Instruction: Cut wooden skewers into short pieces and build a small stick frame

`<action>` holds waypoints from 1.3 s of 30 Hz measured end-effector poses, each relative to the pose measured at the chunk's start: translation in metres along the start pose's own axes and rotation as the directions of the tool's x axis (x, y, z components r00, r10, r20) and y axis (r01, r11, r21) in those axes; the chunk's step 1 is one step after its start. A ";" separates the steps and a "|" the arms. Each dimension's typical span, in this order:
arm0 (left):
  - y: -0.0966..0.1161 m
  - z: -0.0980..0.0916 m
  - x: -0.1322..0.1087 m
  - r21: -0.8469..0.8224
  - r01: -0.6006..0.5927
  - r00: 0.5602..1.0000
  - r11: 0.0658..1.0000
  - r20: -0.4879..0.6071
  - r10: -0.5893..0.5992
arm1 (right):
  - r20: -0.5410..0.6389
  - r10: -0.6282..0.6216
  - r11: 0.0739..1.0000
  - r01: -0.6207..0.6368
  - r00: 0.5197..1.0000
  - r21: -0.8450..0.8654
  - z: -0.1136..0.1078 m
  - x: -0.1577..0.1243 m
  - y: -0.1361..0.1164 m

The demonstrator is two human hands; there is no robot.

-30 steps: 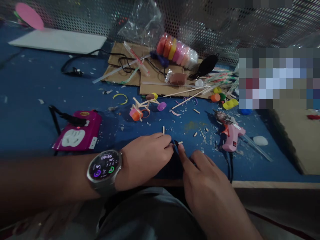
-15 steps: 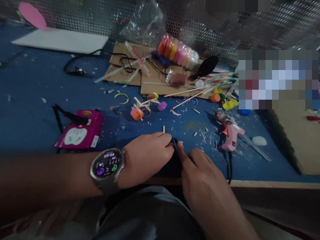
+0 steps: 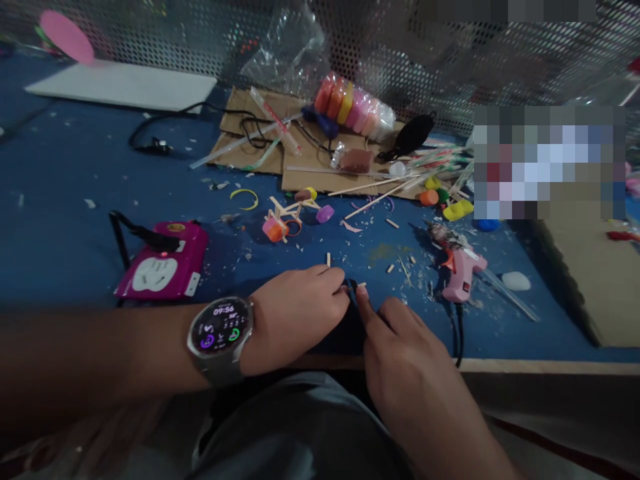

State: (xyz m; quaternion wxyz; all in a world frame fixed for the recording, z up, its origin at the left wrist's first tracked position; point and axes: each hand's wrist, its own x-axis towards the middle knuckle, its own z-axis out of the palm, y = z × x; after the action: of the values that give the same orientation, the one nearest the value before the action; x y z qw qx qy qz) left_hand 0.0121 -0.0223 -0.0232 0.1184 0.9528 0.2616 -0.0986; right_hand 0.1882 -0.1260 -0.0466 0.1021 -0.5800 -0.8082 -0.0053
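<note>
My left hand, with a smartwatch on its wrist, is closed near the table's front edge. Its fingertips pinch a thin wooden stick, mostly hidden; a pale stick end shows beyond the blade. My right hand is closed around a cutter knife whose dark blade points at the left fingertips. The right index finger lies along the blade, and the handle is hidden in the palm. A short stick piece shows just behind the left knuckles. Beyond the hands stands a small stick frame with pink and orange clay.
A magenta power box with a plugged-in cable stands left. On the right lie a pink glue gun and a cardboard sheet. Farther back are cardboard pieces, a pack of coloured clay, straws and a white board.
Both hands keep nearly the same place and grip. The blade and right fingertip shift very slightly, and more of the pale stick end shows. The view moves a little.
</note>
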 end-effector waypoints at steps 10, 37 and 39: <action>-0.005 0.012 0.000 0.050 -0.024 0.990 0.998 -0.134 0.030 | 0.068 0.022 0.999 -0.024 0.997 0.022 -0.001 -0.012 0.002; -0.001 0.010 -0.002 0.077 -0.027 0.989 0.997 -0.144 0.038 | 0.089 -0.010 1.000 0.012 0.996 -0.022 -0.002 -0.012 0.006; -0.001 0.010 -0.002 0.058 -0.054 0.985 0.997 -0.162 0.063 | 0.070 0.003 1.000 -0.002 0.998 -0.008 -0.002 -0.014 0.006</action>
State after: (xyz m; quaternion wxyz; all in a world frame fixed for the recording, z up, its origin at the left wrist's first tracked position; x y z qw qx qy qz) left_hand 0.0089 -0.0250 -0.0329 0.0740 0.9678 0.2395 -0.0236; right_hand 0.1985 -0.1370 -0.0476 0.0716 -0.5811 -0.8106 0.0117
